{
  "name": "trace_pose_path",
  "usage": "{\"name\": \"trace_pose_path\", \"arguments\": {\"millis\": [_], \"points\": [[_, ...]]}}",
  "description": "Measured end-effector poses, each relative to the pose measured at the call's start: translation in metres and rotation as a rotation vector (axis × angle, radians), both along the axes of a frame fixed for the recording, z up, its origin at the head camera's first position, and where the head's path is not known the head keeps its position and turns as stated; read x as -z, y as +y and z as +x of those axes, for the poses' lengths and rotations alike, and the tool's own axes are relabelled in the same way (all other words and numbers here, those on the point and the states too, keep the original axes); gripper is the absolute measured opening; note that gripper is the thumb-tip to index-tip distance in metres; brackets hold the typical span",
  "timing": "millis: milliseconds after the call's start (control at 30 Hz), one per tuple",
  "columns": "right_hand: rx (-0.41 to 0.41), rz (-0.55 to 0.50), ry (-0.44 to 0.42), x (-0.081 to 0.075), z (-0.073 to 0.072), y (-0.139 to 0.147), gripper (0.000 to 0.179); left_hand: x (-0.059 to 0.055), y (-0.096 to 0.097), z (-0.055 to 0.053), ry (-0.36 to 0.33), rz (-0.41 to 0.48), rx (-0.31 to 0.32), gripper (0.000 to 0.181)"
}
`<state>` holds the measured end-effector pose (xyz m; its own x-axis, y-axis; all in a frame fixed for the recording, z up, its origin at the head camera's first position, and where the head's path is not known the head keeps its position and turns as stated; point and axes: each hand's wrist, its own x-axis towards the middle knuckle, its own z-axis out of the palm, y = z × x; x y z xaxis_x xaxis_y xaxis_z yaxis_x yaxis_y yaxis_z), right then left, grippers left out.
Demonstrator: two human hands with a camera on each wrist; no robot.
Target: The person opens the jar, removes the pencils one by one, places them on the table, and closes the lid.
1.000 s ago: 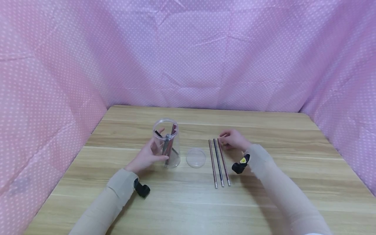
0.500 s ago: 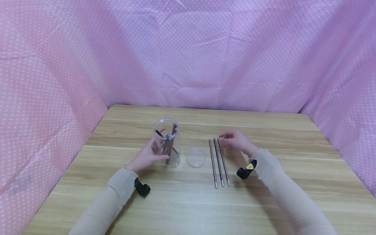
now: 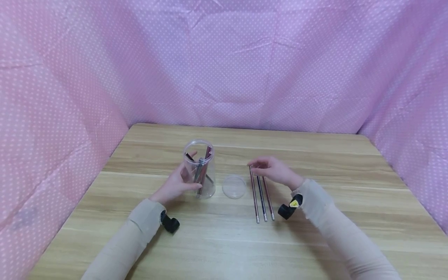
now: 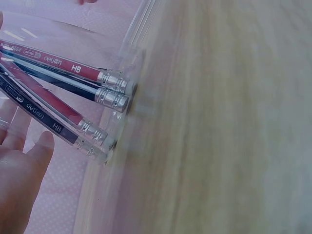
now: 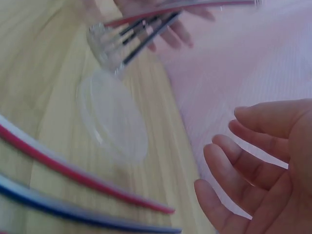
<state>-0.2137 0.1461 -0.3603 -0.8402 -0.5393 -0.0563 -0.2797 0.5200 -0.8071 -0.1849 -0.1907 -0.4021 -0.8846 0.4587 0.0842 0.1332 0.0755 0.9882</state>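
My left hand grips a clear plastic jar from its left side, thumb across the front. Inside the jar lean several red and dark pencils with metal ferrules, marked HB in the left wrist view. Three more pencils lie side by side on the table: a red one on the left, a dark blue one in the middle and another red one on the right. Over their far ends hovers my right hand, fingers loosely bent and holding nothing in the right wrist view.
Between the jar and the loose pencils lies a round clear lid, flat on the wooden table. A pink curtain with white dots hangs behind the table and along both sides.
My right hand has shifted left, from beside the right red pencil to over the far ends of the three pencils. The left hand and the jar stay in place.
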Motion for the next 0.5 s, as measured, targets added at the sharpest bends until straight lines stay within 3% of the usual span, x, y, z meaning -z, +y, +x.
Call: {"name": "trace_pose_path", "arguments": {"millis": [500], "points": [[-0.102, -0.065, 0.115, -0.028, 0.017, -0.044, 0.031, -0.001, 0.002, 0.002, 0.0, -0.011, -0.017, 0.104]]}}
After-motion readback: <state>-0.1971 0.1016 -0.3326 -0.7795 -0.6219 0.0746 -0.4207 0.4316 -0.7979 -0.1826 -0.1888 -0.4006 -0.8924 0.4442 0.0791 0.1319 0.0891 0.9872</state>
